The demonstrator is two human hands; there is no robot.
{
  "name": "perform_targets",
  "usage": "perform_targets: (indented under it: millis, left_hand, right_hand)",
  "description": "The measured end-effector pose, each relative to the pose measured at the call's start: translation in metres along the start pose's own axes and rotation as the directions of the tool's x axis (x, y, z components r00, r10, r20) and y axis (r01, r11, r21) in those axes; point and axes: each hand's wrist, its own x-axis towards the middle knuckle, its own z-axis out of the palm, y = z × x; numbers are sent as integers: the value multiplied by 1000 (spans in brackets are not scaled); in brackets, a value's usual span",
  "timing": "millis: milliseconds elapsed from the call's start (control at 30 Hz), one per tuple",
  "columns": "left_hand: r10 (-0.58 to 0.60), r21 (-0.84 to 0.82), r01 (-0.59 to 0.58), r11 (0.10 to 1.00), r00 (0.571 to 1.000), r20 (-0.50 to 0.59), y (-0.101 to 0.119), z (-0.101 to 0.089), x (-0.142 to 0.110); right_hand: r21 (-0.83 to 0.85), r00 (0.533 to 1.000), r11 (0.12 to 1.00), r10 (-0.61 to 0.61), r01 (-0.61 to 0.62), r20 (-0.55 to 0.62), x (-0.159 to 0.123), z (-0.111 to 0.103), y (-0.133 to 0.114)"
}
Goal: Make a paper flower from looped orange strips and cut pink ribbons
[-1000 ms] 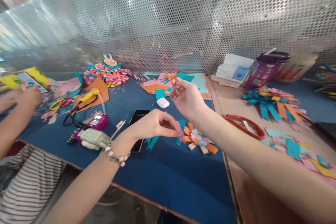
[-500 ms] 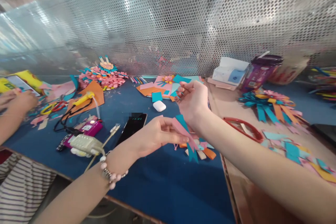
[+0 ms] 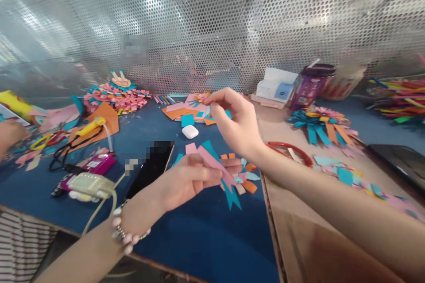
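Note:
My left hand [image 3: 195, 174], with a beaded bracelet at the wrist, grips crossed paper strips: a pink strip [image 3: 212, 161] over a teal strip [image 3: 234, 199] with a notched end. Beyond it, my right hand [image 3: 234, 117] is raised with fingers curled and thumb and forefinger close together; anything between the tips is too small to make out. Behind its fingertips lie pink and orange paper sheets [image 3: 175, 112] with a small paper flower [image 3: 201, 97]. Loose paper pieces [image 3: 249, 185] lie on the blue table beneath the strips.
A white earbud case [image 3: 190, 131] and a phone [image 3: 151, 168] lie on the table. Leftward are a yellow glue gun [image 3: 91, 127], a power strip [image 3: 101, 164] and a person's hand [image 3: 11, 135]. A ribbon rosette [image 3: 323, 124], red-handled scissors [image 3: 292, 152] and a purple cup [image 3: 312, 84] sit rightward.
My right hand has moved left and turned, its back now more toward me. My left hand still grips the strips, which show more fully. The whole view has shifted slightly.

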Motion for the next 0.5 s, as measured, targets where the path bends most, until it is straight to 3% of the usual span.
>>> perform_targets:
  millis: [100,200,267,300,433,500]
  left_hand:
    - [14,7,-14,1000,1000,16,3,-2,-2]
    - [40,-2,-40,999,999,21,1,-3,-1]
    - [50,-20,-50,999,998,44,-1,-3,0]
    - [49,-27,-47,999,996,71,-2,-2,1]
    - [-51,1,53,999,962,267,-7,5,4]
    - [-97,14,98,995,941,323,-9,10,4]
  right_hand:
    - [-125,979,990,82,-59,189,-6,-33,2]
    - [-150,893,985,142,-84,427,-26,-60,1]
    - [-154,852,986,132,-62,506,-44,-70,-1]
    - [-161,849,985,140,-66,510,-52,-72,-2]
    - [-235,907,963,212,-131,364,-80,-77,-5]
    - [-293,924,956,136,-27,358,-90,-84,-6]
